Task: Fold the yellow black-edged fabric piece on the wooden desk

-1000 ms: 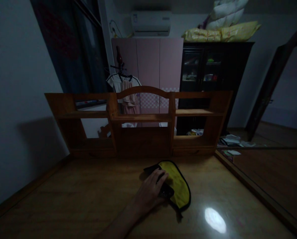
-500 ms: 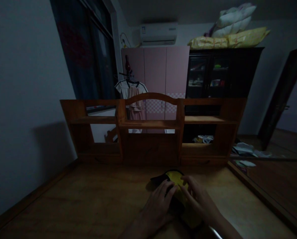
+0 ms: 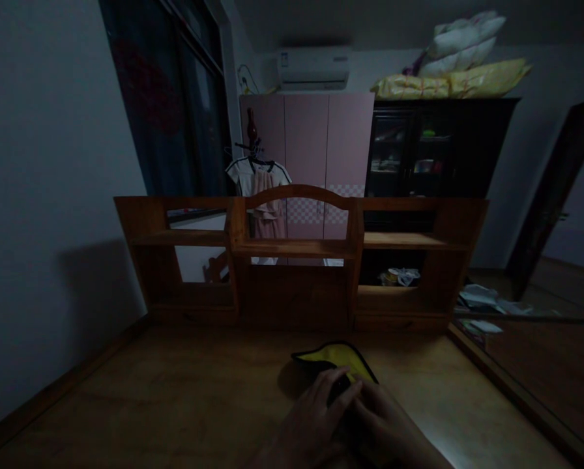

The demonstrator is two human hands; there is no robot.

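A yellow cloth with a black edge (image 3: 343, 356) lies partly raised on the wooden desk (image 3: 199, 384), its pointed left corner lifted and casting a shadow. My left hand (image 3: 314, 410) is closed on the near part of the cloth, thumb and fingers curled round a dark bit that I cannot make out clearly. Close against it, my right hand (image 3: 384, 417) bends its fingers onto the cloth, its fingertips near my left thumb. Both hands hide the near part of the cloth, and the light is dim.
Along the desk's back edge stands a wooden shelf unit (image 3: 294, 247) with open compartments. A raised wooden rim (image 3: 511, 397) borders the right side, and a wall (image 3: 52, 260) closes off the left. Farther back are a pink wardrobe (image 3: 306, 137) and a dark cabinet (image 3: 472, 146).
My right hand has come down and left, closer to my left hand. The cloth's far part has unfolded, showing more yellow at its left corner and its black right edge.
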